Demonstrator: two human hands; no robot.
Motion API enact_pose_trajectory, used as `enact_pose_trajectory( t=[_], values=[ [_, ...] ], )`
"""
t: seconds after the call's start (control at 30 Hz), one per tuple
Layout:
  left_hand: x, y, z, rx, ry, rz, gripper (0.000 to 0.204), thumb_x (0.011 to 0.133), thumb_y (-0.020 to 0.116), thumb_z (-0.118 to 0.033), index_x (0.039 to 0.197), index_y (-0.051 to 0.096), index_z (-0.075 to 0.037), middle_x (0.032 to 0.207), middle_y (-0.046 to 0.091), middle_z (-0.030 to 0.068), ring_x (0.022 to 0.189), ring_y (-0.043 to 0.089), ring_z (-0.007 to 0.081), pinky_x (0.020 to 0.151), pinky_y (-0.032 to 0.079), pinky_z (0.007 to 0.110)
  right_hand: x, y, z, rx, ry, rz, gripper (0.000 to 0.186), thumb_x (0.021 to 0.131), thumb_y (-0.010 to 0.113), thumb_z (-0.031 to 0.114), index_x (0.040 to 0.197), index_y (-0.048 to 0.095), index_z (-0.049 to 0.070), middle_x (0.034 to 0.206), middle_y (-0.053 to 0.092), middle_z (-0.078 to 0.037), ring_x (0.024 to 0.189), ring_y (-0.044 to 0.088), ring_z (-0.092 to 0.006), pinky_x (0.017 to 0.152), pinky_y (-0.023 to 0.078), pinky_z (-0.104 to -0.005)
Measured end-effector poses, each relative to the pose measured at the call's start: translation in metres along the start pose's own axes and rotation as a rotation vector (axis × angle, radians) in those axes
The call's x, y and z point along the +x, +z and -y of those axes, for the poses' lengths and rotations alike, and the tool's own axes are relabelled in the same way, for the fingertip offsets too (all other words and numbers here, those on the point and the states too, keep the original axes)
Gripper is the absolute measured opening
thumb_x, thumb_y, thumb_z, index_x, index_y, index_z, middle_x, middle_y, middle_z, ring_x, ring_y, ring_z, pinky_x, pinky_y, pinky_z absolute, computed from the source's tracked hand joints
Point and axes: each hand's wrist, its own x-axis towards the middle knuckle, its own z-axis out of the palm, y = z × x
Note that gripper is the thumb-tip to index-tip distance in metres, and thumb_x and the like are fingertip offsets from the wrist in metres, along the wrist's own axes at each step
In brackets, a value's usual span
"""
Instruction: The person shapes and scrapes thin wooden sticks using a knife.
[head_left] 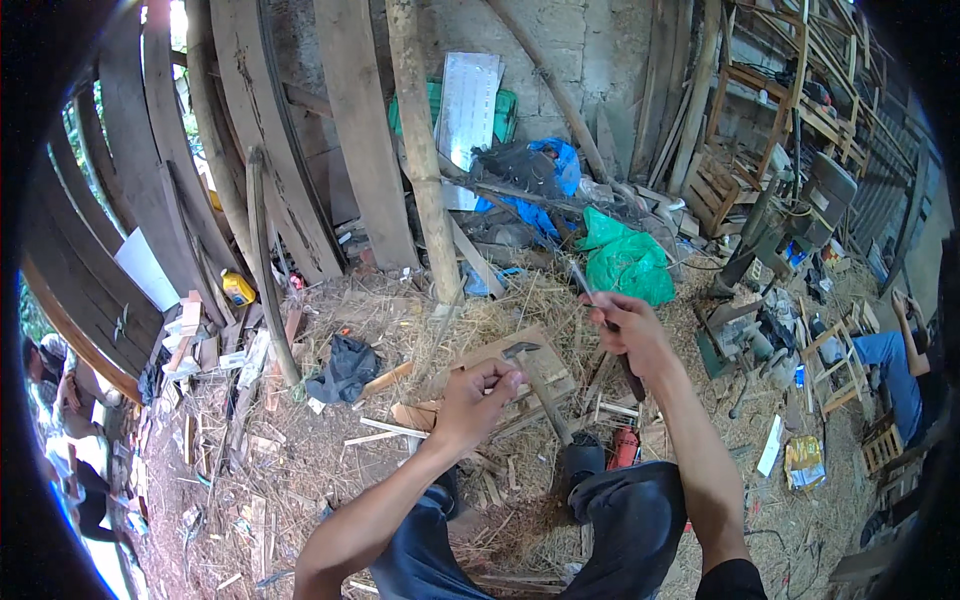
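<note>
My right hand is closed round a long tool with a narrow shiny blade. The blade points up and away, and a dark end shows below the fist. In front of my knees, my left hand has its fingers pinched together; anything between them is too small to make out. Beside it, a hammer with a metal head and a wooden handle lies across a wooden board, touched by neither hand.
A red bottle-like object lies by my right knee. Ahead are a black plastic bag, a green plastic sack and an upright pole. Wood scraps and shavings litter the ground. A machine stands right; people are at both sides.
</note>
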Motion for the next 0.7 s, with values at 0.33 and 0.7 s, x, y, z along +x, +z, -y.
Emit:
enact_pose_trajectory(
  t=[0.33, 0.7],
  values=[
    [0.009, 0.003, -0.004, -0.103, -0.022, -0.027, 0.017, 0.094, 0.05, -0.019, 0.092, 0.057, -0.004, 0.065, 0.042, -0.0055, 0.048, 0.029, 0.001, 0.041, 0.021, 0.018, -0.02, 0.046, -0.011, -0.004, -0.089, 0.024, 0.031, 0.091, 0.056, 0.024, 0.115, 0.056, 0.003, 0.071, 0.053, 0.003, 0.044, 0.032, -0.0035, 0.039, 0.025, -0.0198],
    [-0.002, 0.012, -0.014, -0.218, -0.21, 0.017, 0.018, 0.093, 0.052, -0.023, 0.092, 0.057, -0.005, 0.065, 0.04, -0.0062, 0.047, 0.028, 0.0001, 0.041, 0.019, 0.017, -0.013, 0.039, -0.018, -0.05, 0.165, 0.214, 0.023, 0.088, 0.061, 0.024, 0.078, 0.059, 0.003, 0.06, 0.05, 0.003, 0.042, 0.034, -0.0044, 0.039, 0.024, -0.0216]
  ],
)
